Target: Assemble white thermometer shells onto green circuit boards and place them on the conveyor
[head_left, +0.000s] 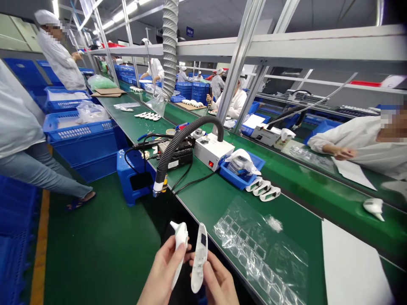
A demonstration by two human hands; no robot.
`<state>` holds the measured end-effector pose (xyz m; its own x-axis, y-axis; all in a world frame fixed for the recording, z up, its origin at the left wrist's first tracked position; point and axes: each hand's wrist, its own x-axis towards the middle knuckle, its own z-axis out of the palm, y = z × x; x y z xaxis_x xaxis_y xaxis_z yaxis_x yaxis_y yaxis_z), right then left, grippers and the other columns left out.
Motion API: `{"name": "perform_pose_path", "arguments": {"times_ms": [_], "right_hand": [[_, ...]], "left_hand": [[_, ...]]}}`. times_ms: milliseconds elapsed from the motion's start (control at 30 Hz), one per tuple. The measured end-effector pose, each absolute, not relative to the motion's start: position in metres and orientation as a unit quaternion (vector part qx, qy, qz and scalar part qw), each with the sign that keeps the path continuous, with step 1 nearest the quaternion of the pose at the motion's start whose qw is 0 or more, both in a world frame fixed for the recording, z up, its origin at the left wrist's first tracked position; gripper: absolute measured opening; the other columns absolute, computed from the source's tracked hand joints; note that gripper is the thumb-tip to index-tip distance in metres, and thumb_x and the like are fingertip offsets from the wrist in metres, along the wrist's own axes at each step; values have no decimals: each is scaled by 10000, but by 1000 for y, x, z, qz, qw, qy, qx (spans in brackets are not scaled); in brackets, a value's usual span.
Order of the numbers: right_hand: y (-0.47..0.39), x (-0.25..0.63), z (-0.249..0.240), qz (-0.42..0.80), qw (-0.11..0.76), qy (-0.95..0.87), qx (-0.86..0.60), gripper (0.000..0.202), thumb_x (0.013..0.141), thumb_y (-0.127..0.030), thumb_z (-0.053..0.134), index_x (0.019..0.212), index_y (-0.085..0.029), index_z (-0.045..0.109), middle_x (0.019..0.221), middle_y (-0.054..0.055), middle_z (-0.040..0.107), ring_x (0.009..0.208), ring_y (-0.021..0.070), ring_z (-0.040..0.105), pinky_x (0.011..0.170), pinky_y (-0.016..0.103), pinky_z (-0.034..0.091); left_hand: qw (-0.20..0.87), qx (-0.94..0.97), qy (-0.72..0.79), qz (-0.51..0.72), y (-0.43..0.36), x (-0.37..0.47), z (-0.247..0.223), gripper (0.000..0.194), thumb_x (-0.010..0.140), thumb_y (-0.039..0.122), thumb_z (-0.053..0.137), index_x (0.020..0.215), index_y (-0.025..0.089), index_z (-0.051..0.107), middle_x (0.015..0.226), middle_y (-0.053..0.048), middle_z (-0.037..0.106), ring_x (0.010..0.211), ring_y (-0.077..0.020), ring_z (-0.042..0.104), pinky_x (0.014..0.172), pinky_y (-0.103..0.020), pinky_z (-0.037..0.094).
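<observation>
In my left hand [167, 267] is a white thermometer body [181, 237] with a pointed tip at its top, gripped between thumb and fingers. My right hand [219, 279] holds a long white shell half [199, 258] by its lower right edge. A dark rectangular window shows near the shell's upper end, and small moulded features run down its inside. The two parts are held upright side by side, apart from each other, in front of the bench edge. Several similar white shells [269, 191] lie in a row on the green bench [203, 199].
A clear plastic sheet with square pockets [244, 241] lies right of my hands, beside white paper [352, 262]. A black hose [171, 148] arches from a white box [213, 148]. A blue basket [241, 180] stands behind. A conveyor [299, 186] runs alongside; co-workers sit across it.
</observation>
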<state>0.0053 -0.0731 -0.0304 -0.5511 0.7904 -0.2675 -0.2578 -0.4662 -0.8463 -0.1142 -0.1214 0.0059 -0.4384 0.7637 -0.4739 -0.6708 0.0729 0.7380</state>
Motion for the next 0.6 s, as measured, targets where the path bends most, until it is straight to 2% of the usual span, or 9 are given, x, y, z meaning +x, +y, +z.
{"name": "perform_pose_path", "arguments": {"times_ms": [100,233,333,500,600], "right_hand": [[-75,4,-30,747,355,-424,-370,534,711,-541,757,1088,-165,719,1033,131,736,979,320,674,897,413,523],[-79,1,-29,724,373,-441,-377,563,669,-566,776,1072,-176,728,1064,133,729,1013,343,666,898,421,540],[-80,3,-30,721,384,-446,-366,574,679,-568,768,1096,-176,718,1078,138,723,1018,336,667,884,405,553],[-83,10,-43,708,401,-457,-359,576,695,-575,753,1098,-165,714,1039,143,727,998,326,672,841,375,571],[-85,13,-51,692,423,-458,-365,550,717,-573,736,1095,-174,720,1032,137,717,906,296,691,747,335,587]], "left_hand": [[511,114,522,673,-118,-107,2,433,738,443,759,1051,170,638,994,-83,710,961,-246,647,823,-301,513],[481,143,538,677,-114,-97,-4,453,750,428,754,1101,175,617,1037,-85,704,992,-228,632,883,-290,489],[474,134,540,683,-111,-90,-6,486,726,428,775,1113,187,606,1122,-97,690,1035,-235,626,893,-284,494],[491,146,546,662,-109,-83,-8,497,717,450,775,1110,189,619,1140,-106,690,1050,-253,634,910,-305,506],[515,156,545,643,-109,-79,-9,523,731,463,757,1146,175,623,1127,-121,700,1054,-270,637,943,-336,498]]}}
